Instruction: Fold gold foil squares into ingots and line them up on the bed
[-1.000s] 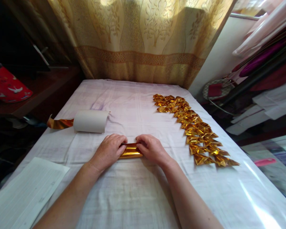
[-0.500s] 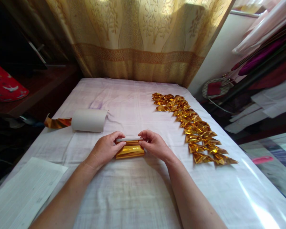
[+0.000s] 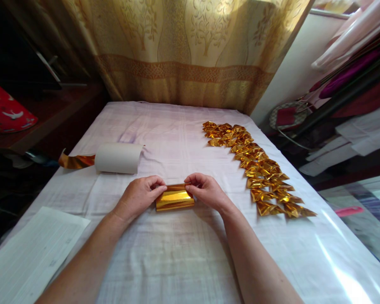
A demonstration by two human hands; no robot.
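Observation:
A sheet of shiny gold foil paper [image 3: 175,199], curled into a flattened roll, lies low over the cloth in the middle. My left hand [image 3: 144,193] pinches its far left corner between thumb and fingers. At the far right corner my right hand [image 3: 205,190] holds it in the same kind of pinch. The foil's far edge runs straight between the two thumbs. Right of my hands, several folded gold foil pieces [image 3: 261,171] lie in overlapping rows on the cloth.
A pale curled sheet [image 3: 117,158] rests at the left, with a gold foil strip [image 3: 77,161] beside it. White papers [image 3: 34,249] lie near left on the white cloth [image 3: 174,261]. A patterned curtain [image 3: 180,71] hangs at the back. A red container [image 3: 8,109] stands far left.
The pale edge that showed along the foil's far side is turned under, and gold now shows there. Both hands stay in nearly the same place, still pinching.

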